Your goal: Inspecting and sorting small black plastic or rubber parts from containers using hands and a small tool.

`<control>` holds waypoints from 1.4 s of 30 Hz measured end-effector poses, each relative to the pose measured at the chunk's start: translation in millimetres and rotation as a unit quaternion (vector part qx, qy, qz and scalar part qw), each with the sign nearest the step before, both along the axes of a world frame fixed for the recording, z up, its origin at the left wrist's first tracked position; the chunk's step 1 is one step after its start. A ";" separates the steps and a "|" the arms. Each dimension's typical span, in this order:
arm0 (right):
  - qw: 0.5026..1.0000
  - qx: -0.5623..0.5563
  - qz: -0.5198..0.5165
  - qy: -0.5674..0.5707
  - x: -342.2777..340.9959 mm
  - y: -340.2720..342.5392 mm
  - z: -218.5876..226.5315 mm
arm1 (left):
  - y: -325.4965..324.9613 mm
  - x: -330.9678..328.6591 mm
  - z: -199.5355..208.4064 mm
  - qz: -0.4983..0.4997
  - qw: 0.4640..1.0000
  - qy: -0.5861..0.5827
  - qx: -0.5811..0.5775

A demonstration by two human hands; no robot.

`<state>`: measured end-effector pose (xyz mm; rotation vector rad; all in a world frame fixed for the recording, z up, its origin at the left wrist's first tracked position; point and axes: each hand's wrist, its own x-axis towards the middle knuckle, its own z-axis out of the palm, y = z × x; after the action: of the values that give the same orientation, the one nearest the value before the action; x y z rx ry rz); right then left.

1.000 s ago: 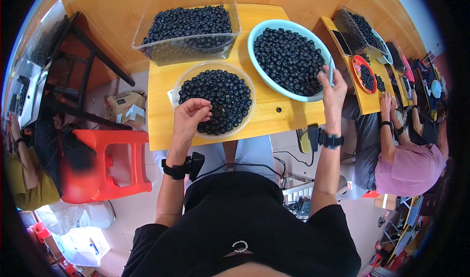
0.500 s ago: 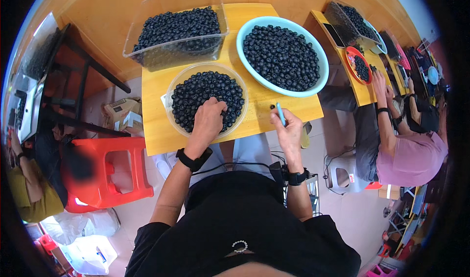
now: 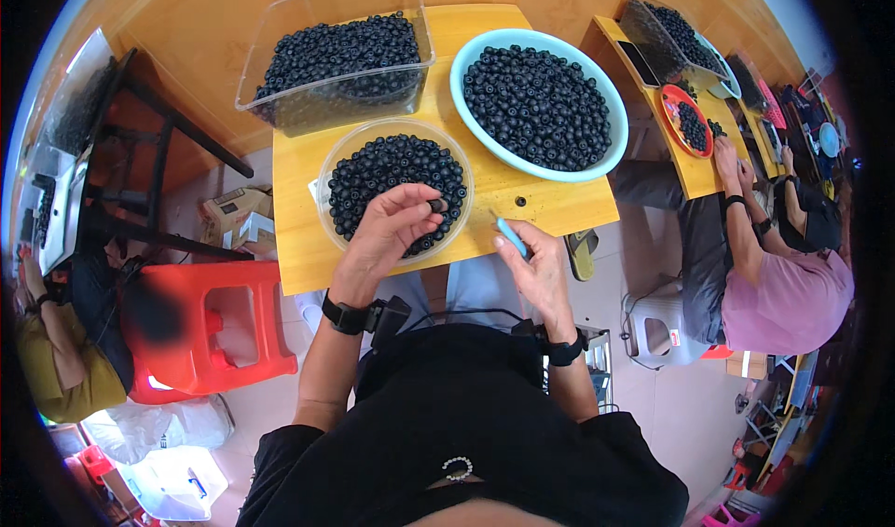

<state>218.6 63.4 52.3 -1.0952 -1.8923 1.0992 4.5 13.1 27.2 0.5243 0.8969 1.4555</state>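
Observation:
My left hand [image 3: 390, 224] pinches one small dark bead [image 3: 435, 206] between thumb and fingertips, just above a round clear tub [image 3: 328, 165]. That tub holds many dark round beads [image 3: 396, 168] with small holes. In my right hand [image 3: 534, 264] is a slim tool with a light-blue handle [image 3: 510, 235]. Its thin tip points up and left, toward the bead but apart from it. A single dark bead-like piece [image 3: 521, 202] lies on the yellow table [image 3: 447, 70] near its front edge.
A rectangular clear bin [image 3: 340, 108] of dark beads stands at the back left, a light-blue basin [image 3: 618, 136] of them at the right. A red stool [image 3: 200, 327] is left of the table. At the right, another person [image 3: 783, 303] works at a table with a red dish [image 3: 697, 152].
My left hand has lifted out of the beads with one in its fingertips. My right hand has moved left and down with the tool, away from the piece on the table.

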 end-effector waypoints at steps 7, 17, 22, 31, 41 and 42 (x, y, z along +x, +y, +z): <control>0.992 0.094 0.085 -0.005 -16.6 -8.6 11.3 | -1.8 20.6 -6.2 -0.046 0.989 -0.139 0.032; 0.989 0.129 0.067 -0.035 -20.4 -10.9 14.9 | -4.0 28.1 -9.3 -0.063 0.976 -0.203 0.035; 0.989 0.135 0.049 -0.021 -17.2 -11.7 12.6 | -4.6 30.3 -5.7 -0.065 0.972 -0.226 0.025; 0.990 0.136 0.045 -0.006 -6.7 -8.0 1.9 | -0.6 33.8 -4.4 -0.088 0.977 -0.196 0.002; 0.996 0.028 -0.047 -0.066 20.0 7.1 -13.4 | -4.8 39.7 14.0 -0.115 0.974 -0.194 0.016; 0.998 -0.017 -0.039 -0.040 16.5 2.5 -7.8 | -4.7 40.5 13.2 -0.117 0.974 -0.193 0.014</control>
<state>235.1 65.9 44.5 -1.2383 -1.8821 1.0619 45.1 8.4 40.4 0.3367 0.4889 1.2969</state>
